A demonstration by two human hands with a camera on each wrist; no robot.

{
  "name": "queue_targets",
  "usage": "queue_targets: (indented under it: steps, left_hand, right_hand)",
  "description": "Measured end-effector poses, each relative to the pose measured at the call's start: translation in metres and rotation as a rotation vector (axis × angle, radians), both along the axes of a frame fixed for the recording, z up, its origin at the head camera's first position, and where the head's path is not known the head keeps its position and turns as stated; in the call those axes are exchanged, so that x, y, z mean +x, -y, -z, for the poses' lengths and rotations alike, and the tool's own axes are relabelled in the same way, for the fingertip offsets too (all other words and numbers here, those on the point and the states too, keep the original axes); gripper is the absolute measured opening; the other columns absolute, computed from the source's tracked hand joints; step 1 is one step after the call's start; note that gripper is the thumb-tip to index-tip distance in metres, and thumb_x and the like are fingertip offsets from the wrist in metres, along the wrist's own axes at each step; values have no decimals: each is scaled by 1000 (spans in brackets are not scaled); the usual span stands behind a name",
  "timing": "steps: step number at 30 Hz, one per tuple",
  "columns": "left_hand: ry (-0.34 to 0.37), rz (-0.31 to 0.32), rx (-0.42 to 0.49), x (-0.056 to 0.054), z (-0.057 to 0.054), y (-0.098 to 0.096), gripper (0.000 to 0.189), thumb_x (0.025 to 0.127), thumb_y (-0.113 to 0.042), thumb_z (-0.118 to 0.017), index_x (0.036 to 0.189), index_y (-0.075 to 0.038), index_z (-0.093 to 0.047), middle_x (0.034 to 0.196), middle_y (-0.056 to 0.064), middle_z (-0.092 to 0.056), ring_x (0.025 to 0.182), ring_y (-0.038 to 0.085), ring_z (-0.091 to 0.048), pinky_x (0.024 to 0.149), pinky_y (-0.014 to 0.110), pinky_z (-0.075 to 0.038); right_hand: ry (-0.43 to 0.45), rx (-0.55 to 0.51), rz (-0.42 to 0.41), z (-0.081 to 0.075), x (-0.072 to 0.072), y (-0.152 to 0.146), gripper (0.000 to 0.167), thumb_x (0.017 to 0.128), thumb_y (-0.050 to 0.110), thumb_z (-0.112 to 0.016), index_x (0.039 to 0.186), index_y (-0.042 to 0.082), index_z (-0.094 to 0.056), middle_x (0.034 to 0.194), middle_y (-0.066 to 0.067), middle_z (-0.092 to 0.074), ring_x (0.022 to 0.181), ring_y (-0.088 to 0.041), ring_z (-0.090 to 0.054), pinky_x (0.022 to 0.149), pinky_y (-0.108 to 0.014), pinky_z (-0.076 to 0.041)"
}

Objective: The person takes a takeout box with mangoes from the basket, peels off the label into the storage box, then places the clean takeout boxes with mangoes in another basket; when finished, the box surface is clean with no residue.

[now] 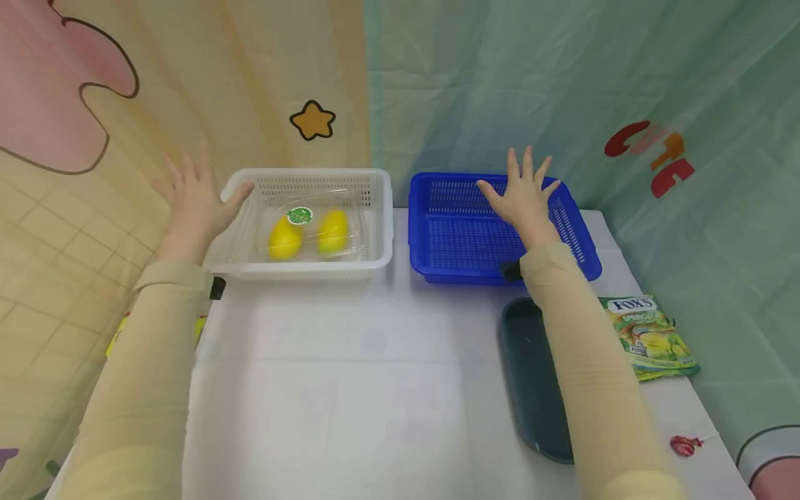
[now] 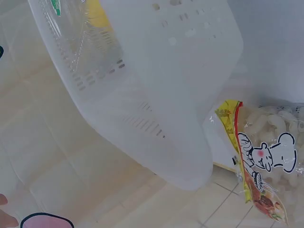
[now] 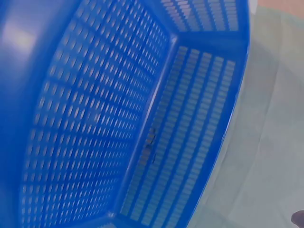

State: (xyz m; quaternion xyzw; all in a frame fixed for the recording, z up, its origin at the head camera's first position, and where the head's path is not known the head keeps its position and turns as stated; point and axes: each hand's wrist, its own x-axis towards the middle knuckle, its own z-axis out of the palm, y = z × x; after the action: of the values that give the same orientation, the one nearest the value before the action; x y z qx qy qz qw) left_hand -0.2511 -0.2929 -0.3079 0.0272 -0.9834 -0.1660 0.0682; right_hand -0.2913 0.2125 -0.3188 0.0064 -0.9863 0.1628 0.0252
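Observation:
Both hands are raised with fingers spread, and neither holds anything. My left hand [image 1: 198, 208] hovers by the left end of a white plastic basket [image 1: 381, 243]. Inside that basket lies a clear plastic clamshell box [image 1: 346, 201] with a green label and two yellow fruits [image 1: 333, 231], perhaps lemons or mangoes. Over the right part of a blue slotted basket [image 1: 431, 267] is my right hand [image 1: 523, 201]. The right wrist view looks into the blue basket [image 3: 95, 118], where no object shows. In the left wrist view the white basket [image 2: 166, 85] fills the middle.
A dark green tray [image 1: 531, 389] lies under the right forearm. Beyond it are a Fox's candy bag [image 1: 653, 337] and a red wrapped lollipop [image 1: 685, 445]. Left of the table, a clear and yellow food packet [image 2: 270, 156] shows in the left wrist view. Printed curtains [image 1: 475, 83] hang behind.

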Motion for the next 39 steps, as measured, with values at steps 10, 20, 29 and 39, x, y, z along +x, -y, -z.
queue_targets:
  steps: [10,20,29,39]
  left_hand:
    - [-54,6,100,11,13,15,88,99,-53,-42,157,-2,0,161,26,15,148,43,22,110,72,15]
    - [-4,71,125,30,27,42,55,103,-33,-42,143,5,-40,141,39,-38,134,58,-26,109,70,-22]
    - [196,42,178,42,45,54,73,104,-42,-37,150,11,-19,151,40,-22,133,61,-28,108,71,-26]
    - [172,-3,141,43,63,47,57,103,-26,-43,145,11,-32,145,40,-33,123,57,-43,89,59,-48]
  right_hand:
    - [8,-56,-102,8,-1,46,89,96,65,-40,159,19,3,165,-12,16,144,-46,26,110,-76,7]
    - [61,-139,-189,21,5,114,84,97,61,-45,159,18,-11,166,-13,-2,148,-47,12,114,-73,0]
    - [96,-230,-292,32,10,172,75,98,55,-49,156,13,-27,163,-13,-23,150,-45,-7,118,-66,-9]
    - [158,-377,-356,48,18,215,66,99,41,-55,153,9,-33,157,-8,-38,145,-24,-36,120,-37,-29]
